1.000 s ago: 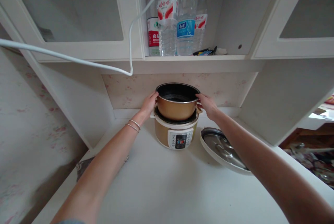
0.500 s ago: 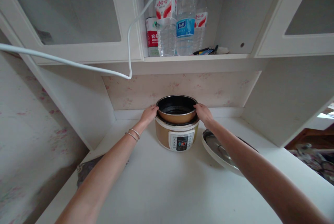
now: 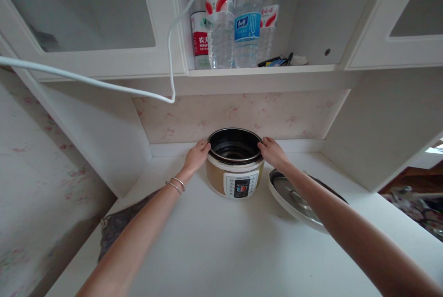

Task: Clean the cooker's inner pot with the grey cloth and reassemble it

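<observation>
A black-lined inner pot [image 3: 235,142] sits down inside a gold and white rice cooker [image 3: 215,177], with only its rim and dark inside showing. My left hand [image 3: 197,155] pinches the pot's rim on the left side. On the opposite side, my right hand [image 3: 273,151] has thumb and fingers closed on the rim. The cooker's control panel [image 3: 241,185] faces me. Right of the cooker, partly behind my right forearm, lies its round lid [image 3: 294,200] with the metal inner side up.
An open cabinet shelf [image 3: 263,71] overhead holds several plastic bottles [image 3: 221,25]. A white cable [image 3: 104,86] hangs across the upper left. Patterned dark cloth [image 3: 121,223] lies under my left forearm on the white counter [image 3: 221,251]. Side panels flank the cooker's nook.
The inner pot has gone down into the cooker, so its gold outer wall no longer shows. Both hands have stayed at its rim. The view has tilted slightly downward.
</observation>
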A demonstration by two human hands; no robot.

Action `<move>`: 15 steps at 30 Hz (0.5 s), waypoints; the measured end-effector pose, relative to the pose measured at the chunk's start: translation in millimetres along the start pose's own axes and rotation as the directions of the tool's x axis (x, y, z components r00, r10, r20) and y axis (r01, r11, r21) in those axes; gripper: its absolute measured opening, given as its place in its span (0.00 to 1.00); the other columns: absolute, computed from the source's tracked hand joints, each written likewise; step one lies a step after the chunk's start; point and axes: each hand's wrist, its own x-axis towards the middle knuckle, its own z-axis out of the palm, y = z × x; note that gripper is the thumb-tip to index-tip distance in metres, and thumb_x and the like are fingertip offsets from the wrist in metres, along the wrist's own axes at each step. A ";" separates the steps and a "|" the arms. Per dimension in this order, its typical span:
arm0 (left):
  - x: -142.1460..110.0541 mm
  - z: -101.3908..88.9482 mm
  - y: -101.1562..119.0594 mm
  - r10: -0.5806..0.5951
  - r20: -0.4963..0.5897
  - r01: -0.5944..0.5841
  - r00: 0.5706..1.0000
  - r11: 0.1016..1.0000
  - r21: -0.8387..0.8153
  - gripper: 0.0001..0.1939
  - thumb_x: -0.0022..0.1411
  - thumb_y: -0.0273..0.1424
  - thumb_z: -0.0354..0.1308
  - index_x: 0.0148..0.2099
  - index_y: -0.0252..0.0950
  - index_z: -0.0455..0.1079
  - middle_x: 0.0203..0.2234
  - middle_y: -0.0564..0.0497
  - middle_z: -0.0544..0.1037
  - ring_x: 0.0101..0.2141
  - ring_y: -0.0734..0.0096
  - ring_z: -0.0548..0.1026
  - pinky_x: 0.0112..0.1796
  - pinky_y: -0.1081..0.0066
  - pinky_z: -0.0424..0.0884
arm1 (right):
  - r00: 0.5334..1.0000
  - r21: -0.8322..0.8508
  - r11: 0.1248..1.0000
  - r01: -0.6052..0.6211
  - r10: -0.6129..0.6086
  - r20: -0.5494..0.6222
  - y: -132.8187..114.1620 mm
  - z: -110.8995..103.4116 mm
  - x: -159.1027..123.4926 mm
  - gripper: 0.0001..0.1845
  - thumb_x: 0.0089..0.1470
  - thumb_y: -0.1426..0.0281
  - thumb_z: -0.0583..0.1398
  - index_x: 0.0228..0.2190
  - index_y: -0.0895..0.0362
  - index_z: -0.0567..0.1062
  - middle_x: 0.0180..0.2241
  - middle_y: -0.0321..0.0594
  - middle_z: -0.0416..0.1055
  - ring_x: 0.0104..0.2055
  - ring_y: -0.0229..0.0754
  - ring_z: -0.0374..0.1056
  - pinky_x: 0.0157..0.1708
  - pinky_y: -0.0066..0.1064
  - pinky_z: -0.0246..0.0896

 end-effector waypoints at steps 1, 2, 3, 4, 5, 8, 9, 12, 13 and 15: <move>-0.8 0.6 -0.7 0.011 -0.005 -0.011 1.000 1.000 0.001 0.27 0.65 0.45 0.48 0.57 0.33 0.70 0.60 0.43 0.64 0.61 0.62 0.61 0.61 0.65 0.51 | 1.000 0.005 1.000 -0.004 0.004 -0.021 0.0 -3.2 -3.2 0.18 0.60 0.64 0.48 0.40 0.59 0.74 0.49 0.53 0.69 0.55 0.50 0.61 0.54 0.38 0.52; -1.7 1.2 -1.4 0.023 -0.008 -0.023 1.000 1.000 -0.004 0.27 0.65 0.45 0.47 0.58 0.34 0.68 0.60 0.44 0.65 0.61 0.62 0.62 0.61 0.66 0.52 | 0.999 0.024 1.000 -0.014 0.015 -0.047 0.6 -7.2 -7.6 0.20 0.60 0.63 0.48 0.43 0.60 0.73 0.52 0.53 0.67 0.56 0.50 0.60 0.55 0.38 0.52; -2.5 1.7 -2.3 0.035 -0.008 -0.035 0.999 0.999 -0.016 0.27 0.66 0.44 0.47 0.59 0.34 0.67 0.59 0.45 0.66 0.60 0.63 0.63 0.61 0.66 0.53 | 0.997 0.064 0.997 -0.034 0.038 -0.072 2.0 -11.9 -13.5 0.21 0.60 0.62 0.49 0.47 0.60 0.72 0.53 0.52 0.66 0.56 0.49 0.60 0.55 0.39 0.52; -3.2 2.1 -3.2 0.044 -0.006 -0.044 0.999 0.999 -0.030 0.27 0.66 0.44 0.47 0.60 0.34 0.67 0.58 0.45 0.67 0.60 0.63 0.64 0.60 0.66 0.53 | 0.993 0.129 0.990 -0.063 0.075 -0.092 4.3 -17.3 -21.1 0.22 0.60 0.60 0.50 0.49 0.59 0.71 0.54 0.51 0.66 0.55 0.49 0.62 0.54 0.39 0.54; -3.5 2.1 -4.0 0.051 -0.007 -0.051 0.999 0.998 -0.040 0.26 0.66 0.43 0.47 0.60 0.35 0.66 0.58 0.46 0.68 0.59 0.64 0.65 0.60 0.66 0.54 | 0.986 0.222 0.970 -0.101 0.127 -0.105 7.6 -23.3 -30.5 0.23 0.59 0.59 0.52 0.51 0.58 0.70 0.53 0.49 0.67 0.52 0.49 0.65 0.52 0.39 0.57; -1.4 0.4 -5.3 0.044 -0.013 -0.044 0.999 0.999 -0.020 0.23 0.67 0.39 0.46 0.60 0.36 0.67 0.57 0.48 0.70 0.57 0.66 0.67 0.59 0.68 0.56 | 0.946 0.554 0.801 -0.228 0.318 -0.071 26.0 -43.0 -68.2 0.23 0.55 0.58 0.57 0.49 0.55 0.71 0.45 0.45 0.73 0.42 0.45 0.71 0.41 0.36 0.67; 0.7 -0.7 -4.9 0.028 -0.016 -0.028 0.999 1.000 -0.005 0.23 0.68 0.39 0.45 0.60 0.36 0.67 0.57 0.48 0.70 0.57 0.67 0.67 0.59 0.68 0.57 | 0.926 0.637 0.726 -0.260 0.375 -0.050 35.6 -49.1 -83.4 0.22 0.53 0.58 0.58 0.47 0.55 0.72 0.42 0.43 0.74 0.39 0.43 0.72 0.38 0.33 0.68; 9.9 -4.0 -1.1 -0.019 -0.027 0.019 0.999 0.999 0.031 0.24 0.68 0.39 0.44 0.60 0.35 0.66 0.58 0.47 0.69 0.58 0.66 0.66 0.58 0.69 0.58 | 0.833 0.778 0.544 -0.313 0.551 -0.050 77.3 -61.3 -134.2 0.21 0.47 0.57 0.64 0.41 0.55 0.75 0.33 0.39 0.75 0.28 0.37 0.69 0.28 0.26 0.68; 13.4 -4.5 0.7 -0.025 -0.030 0.026 0.999 0.999 0.034 0.25 0.68 0.40 0.44 0.60 0.34 0.65 0.58 0.46 0.68 0.58 0.66 0.66 0.59 0.68 0.58 | 0.795 0.811 0.500 -0.305 0.603 -0.073 94.9 -62.6 -152.4 0.21 0.45 0.57 0.65 0.39 0.55 0.75 0.32 0.39 0.75 0.26 0.36 0.68 0.25 0.25 0.67; 19.3 -3.7 4.2 -0.016 -0.025 0.017 1.000 0.999 0.041 0.27 0.68 0.42 0.45 0.61 0.33 0.64 0.59 0.45 0.67 0.59 0.64 0.64 0.59 0.67 0.57 | 0.706 0.841 0.461 -0.285 0.694 -0.141 132.3 -61.1 -189.8 0.21 0.41 0.60 0.67 0.38 0.55 0.76 0.32 0.39 0.74 0.24 0.34 0.66 0.20 0.22 0.65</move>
